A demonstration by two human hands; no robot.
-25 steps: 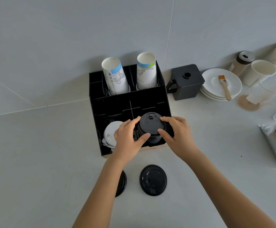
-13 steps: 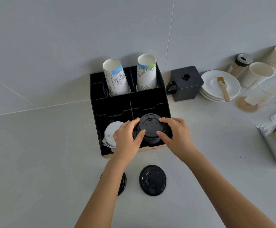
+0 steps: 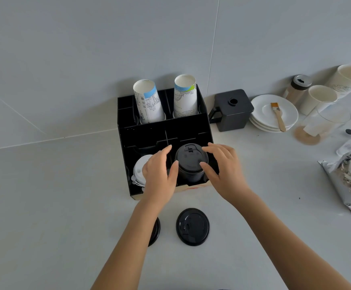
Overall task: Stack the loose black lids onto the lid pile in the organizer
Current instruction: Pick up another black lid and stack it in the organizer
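Observation:
The black organizer (image 3: 162, 130) stands against the wall. In its front right compartment sits the black lid pile (image 3: 191, 159), with its top lid lying flat. My left hand (image 3: 160, 174) and my right hand (image 3: 222, 170) flank the pile with fingers spread. Only the thumbs touch its sides. One loose black lid (image 3: 192, 226) lies on the counter in front of the organizer. A second loose black lid (image 3: 156, 229) lies to its left, mostly hidden under my left forearm.
White lids (image 3: 139, 168) fill the front left compartment, and two paper cup stacks (image 3: 149, 103) stand at the back. To the right are a black square container (image 3: 232, 109), white plates (image 3: 262, 120) with a brush, cups and a foil bag (image 3: 350, 176).
Both hands pressed on the top lid of the pile a second ago. Their fingers have since spread and lifted away from it, and the lid stays on the pile.

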